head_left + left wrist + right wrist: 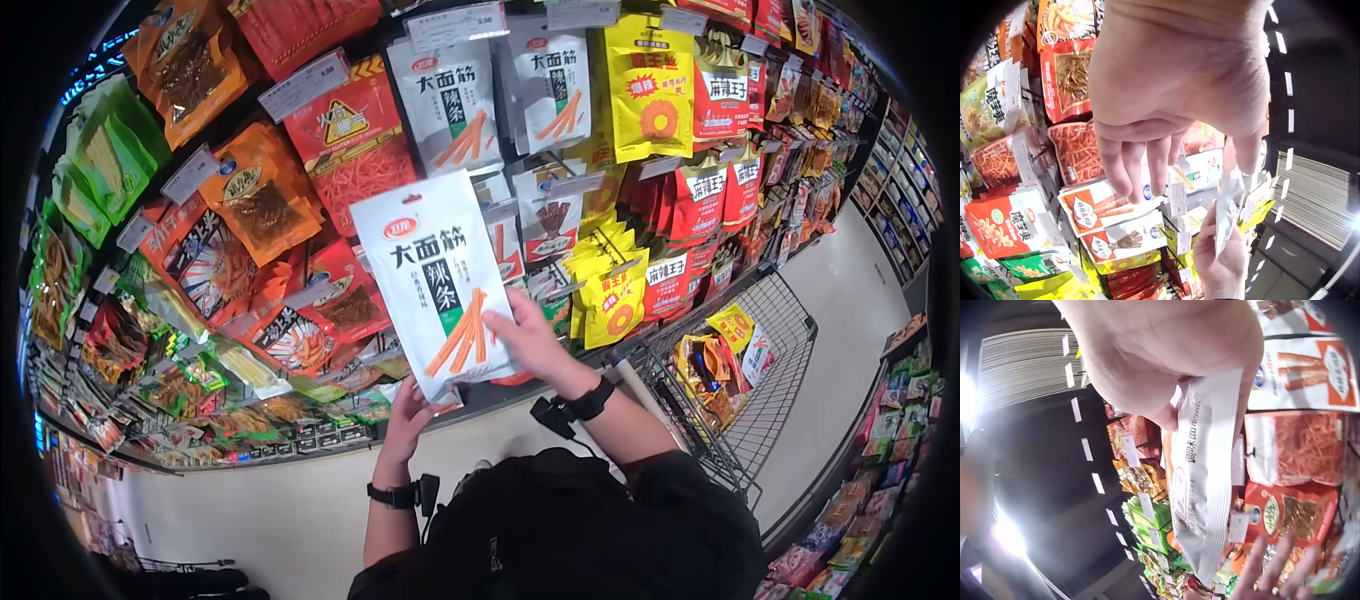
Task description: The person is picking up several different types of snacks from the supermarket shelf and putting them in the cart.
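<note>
A white snack packet [435, 270] with orange sticks printed on it is held up in front of the shelf. My right hand [525, 340] grips its lower right edge, fingers over the front. In the right wrist view the right hand [1160, 356] pinches the packet [1204, 487], seen edge-on. My left hand [408, 415] is just under the packet's bottom corner with fingers straight. The left wrist view shows the left hand [1166, 94] with extended fingers, beside the packet [1227, 212]. Its spread fingers [1275, 569] hold nothing.
A wall of hanging snack packets [300, 200] with price tags fills the shelf ahead. A wire shopping cart [770, 340] with several packets [705, 365] inside stands at my right. The pale aisle floor [850, 290] runs back right, and more shelves [900, 430] stand on the right.
</note>
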The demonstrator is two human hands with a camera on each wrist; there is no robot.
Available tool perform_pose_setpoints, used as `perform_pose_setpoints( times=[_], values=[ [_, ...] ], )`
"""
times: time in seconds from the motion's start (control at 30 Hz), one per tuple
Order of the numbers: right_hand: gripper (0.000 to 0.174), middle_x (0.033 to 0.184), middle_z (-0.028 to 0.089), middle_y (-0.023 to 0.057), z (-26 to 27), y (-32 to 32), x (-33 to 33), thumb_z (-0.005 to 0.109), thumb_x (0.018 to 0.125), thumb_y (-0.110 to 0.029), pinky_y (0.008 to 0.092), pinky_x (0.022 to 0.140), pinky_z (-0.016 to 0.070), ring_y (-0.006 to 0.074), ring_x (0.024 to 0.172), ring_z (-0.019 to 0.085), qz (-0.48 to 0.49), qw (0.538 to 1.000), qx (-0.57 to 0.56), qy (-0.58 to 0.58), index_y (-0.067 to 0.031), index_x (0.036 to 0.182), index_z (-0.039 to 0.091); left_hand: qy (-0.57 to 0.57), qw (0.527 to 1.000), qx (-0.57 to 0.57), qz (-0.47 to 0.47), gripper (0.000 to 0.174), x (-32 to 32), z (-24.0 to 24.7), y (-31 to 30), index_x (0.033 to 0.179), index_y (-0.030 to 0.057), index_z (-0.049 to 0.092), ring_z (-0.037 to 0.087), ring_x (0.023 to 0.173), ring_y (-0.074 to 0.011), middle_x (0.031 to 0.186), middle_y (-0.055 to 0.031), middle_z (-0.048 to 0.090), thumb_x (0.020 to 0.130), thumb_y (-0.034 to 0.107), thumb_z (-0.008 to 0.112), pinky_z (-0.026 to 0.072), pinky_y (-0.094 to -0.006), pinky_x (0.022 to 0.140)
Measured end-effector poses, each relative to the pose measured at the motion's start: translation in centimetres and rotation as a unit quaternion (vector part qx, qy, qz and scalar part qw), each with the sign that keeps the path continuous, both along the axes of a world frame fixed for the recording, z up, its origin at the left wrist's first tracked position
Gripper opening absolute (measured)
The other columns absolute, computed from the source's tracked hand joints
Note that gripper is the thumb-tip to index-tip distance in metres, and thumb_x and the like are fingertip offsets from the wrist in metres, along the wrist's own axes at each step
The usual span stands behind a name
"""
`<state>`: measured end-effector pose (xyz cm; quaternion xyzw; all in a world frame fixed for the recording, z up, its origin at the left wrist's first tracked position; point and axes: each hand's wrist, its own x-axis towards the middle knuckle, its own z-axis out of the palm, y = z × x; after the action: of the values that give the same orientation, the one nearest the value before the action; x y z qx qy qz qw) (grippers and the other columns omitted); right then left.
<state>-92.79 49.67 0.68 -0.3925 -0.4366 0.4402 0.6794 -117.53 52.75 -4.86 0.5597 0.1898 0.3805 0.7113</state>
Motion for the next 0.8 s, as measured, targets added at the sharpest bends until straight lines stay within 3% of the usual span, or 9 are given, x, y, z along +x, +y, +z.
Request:
perform_pose_setpoints(
  times=[0.07, 0.13, 0.17, 0.3, 0.5, 0.53, 0.6, 0.8],
  values=[
    [0.031, 0.101, 0.057, 0.0023, -2.0, -0.4, -2.8, 0.052, 0.089, -0.012, 0.0222, 0.076, 0.0434, 0.0056, 0.088, 0.051, -0.004, 0.998, 0.006, 0.067, 0.0002, 0.116, 0.046, 0.013, 1.000, 0.000, -0.001, 0.040, 1.1, 1.6, 0.4, 0.119, -0.0003, 0.045, 0.056, 0.105, -0.0211, 0.110, -0.0128, 0.058, 0.086, 0.018, 0.056, 0.0460, -0.0316, 0.084],
    [0.031, 0.105, 0.056, 0.0037, -3.5, -0.9, -3.7, 0.051, 0.090, -0.011, 0.0229, 0.080, 0.0426, 0.0067, 0.093, 0.051, -0.004, 0.998, -0.007, 0.058, 0.0007, 0.117, 0.045, 0.133, 0.989, 0.022, -0.060, 0.034, 0.8, 0.6, 1.4, 0.117, -0.0021, 0.046, 0.061, 0.093, -0.0198, 0.104, -0.0119, 0.060, 0.088, 0.013, 0.054, 0.0487, -0.0318, 0.082],
    [0.031, 0.109, 0.055, 0.0051, -4.0, -1.1, -4.0, 0.050, 0.090, -0.010, 0.0237, 0.083, 0.0418, 0.0079, 0.097, 0.050, -0.008, 0.999, -0.013, 0.042, 0.0013, 0.118, 0.044, 0.128, 0.988, 0.026, -0.078, 0.029, 0.8, 0.2, 1.6, 0.115, -0.0025, 0.048, 0.063, 0.084, -0.0177, 0.100, -0.0113, 0.061, 0.089, 0.010, 0.051, 0.0508, -0.0295, 0.076],
    [0.033, 0.115, 0.053, 0.0071, -4.0, -1.8, -3.7, 0.048, 0.091, -0.008, 0.0263, 0.090, 0.0388, 0.0102, 0.105, 0.048, -0.021, 1.000, -0.005, 0.018, 0.0025, 0.121, 0.042, 0.121, 0.988, -0.018, -0.098, 0.031, 1.0, 0.5, 1.4, 0.116, -0.0036, 0.046, 0.062, 0.083, -0.0163, 0.102, -0.0116, 0.060, 0.089, 0.009, 0.051, 0.0516, -0.0292, 0.074],
    [0.033, 0.112, 0.054, 0.0062, -3.9, -1.8, -3.0, 0.049, 0.090, -0.008, 0.0256, 0.087, 0.0401, 0.0092, 0.101, 0.049, -0.038, 0.999, 0.008, 0.034, 0.0022, 0.121, 0.043, 0.114, 0.982, -0.053, -0.141, 0.036, 1.6, 2.8, 1.2, 0.121, -0.0035, 0.039, 0.062, 0.079, -0.0179, 0.100, -0.0130, 0.058, 0.089, 0.009, 0.050, 0.0530, -0.0305, 0.066],
    [0.032, 0.111, 0.056, 0.0057, -3.8, -2.1, -2.5, 0.049, 0.090, -0.007, 0.0252, 0.086, 0.0409, 0.0085, 0.098, 0.051, -0.005, 0.999, -0.003, 0.048, 0.0022, 0.120, 0.044, 0.119, 0.981, -0.077, -0.130, 0.036, 1.1, 2.5, 0.3, 0.121, -0.0035, 0.039, 0.062, 0.079, -0.0179, 0.100, -0.0130, 0.058, 0.089, 0.009, 0.050, 0.0530, -0.0305, 0.066],
    [0.031, 0.109, 0.056, 0.0051, -3.3, -2.2, -2.8, 0.049, 0.089, -0.007, 0.0248, 0.085, 0.0415, 0.0082, 0.096, 0.052, -0.025, 0.998, 0.029, 0.048, 0.0022, 0.119, 0.044, 0.114, 0.981, -0.039, -0.155, 0.036, 1.6, 3.3, 0.9, 0.121, -0.0032, 0.039, 0.062, 0.078, -0.0185, 0.100, -0.0139, 0.058, 0.089, 0.009, 0.050, 0.0533, -0.0309, 0.064],
    [0.031, 0.109, 0.056, 0.0054, -3.3, -2.7, -2.8, 0.049, 0.089, -0.008, 0.0245, 0.085, 0.0415, 0.0084, 0.097, 0.052, -0.016, 0.997, 0.028, 0.071, 0.0026, 0.118, 0.043, 0.094, 0.983, -0.061, -0.148, 0.039, 1.7, 3.0, -0.1, 0.122, -0.0037, 0.038, 0.062, 0.079, -0.0189, 0.101, -0.0135, 0.059, 0.089, 0.012, 0.052, 0.0533, -0.0302, 0.067]
  ],
)
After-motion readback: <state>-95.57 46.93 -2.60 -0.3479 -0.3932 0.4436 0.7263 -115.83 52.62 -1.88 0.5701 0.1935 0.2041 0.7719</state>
